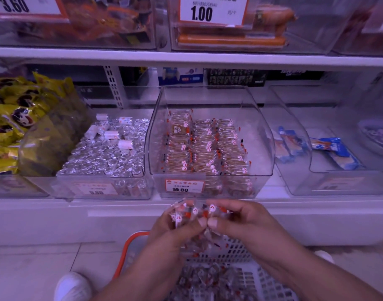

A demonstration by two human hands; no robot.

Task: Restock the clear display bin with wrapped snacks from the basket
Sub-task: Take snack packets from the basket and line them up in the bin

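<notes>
My left hand (171, 233) and my right hand (236, 222) together grip a bunch of clear-wrapped snacks (192, 212) with red and white marks, held just below the shelf edge. Straight ahead stands the clear display bin (262, 131), with a 10.80 price tag on its front. Rows of the same wrapped snacks (208, 148) fill its left and middle part. Below my hands sits the white basket with an orange rim (234, 253) on the floor, and more wrapped snacks (208, 279) lie in it.
A bin of silver-wrapped rolls (108, 153) stands left of the display bin, then yellow packets (16, 118). A bin with blue packs (329, 148) is on the right. An upper shelf (186, 57) carries more bins. A white shoe (71, 287) rests on the tiled floor.
</notes>
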